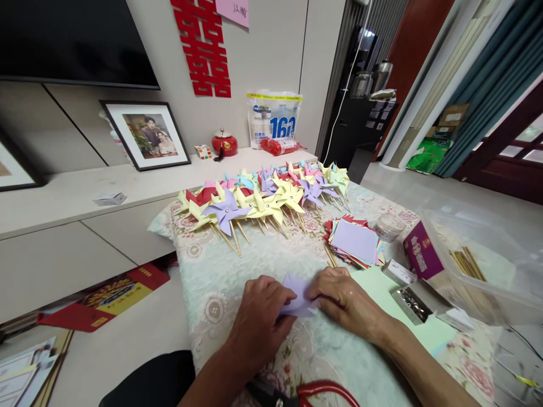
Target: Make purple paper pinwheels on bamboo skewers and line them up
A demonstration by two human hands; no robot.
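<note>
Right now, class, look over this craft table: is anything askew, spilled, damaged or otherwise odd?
Nothing spilled or damaged. The paper stack is loosely fanned rather than squared, and red-handled scissors lie at the near edge. Both hands, left hand and right hand, press the lilac paper.

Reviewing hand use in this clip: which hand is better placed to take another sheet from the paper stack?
Probably the right hand: the stack of coloured paper squares lies just beyond it, on its side. The left hand would have to cross over the lilac paper both hands press.
</note>
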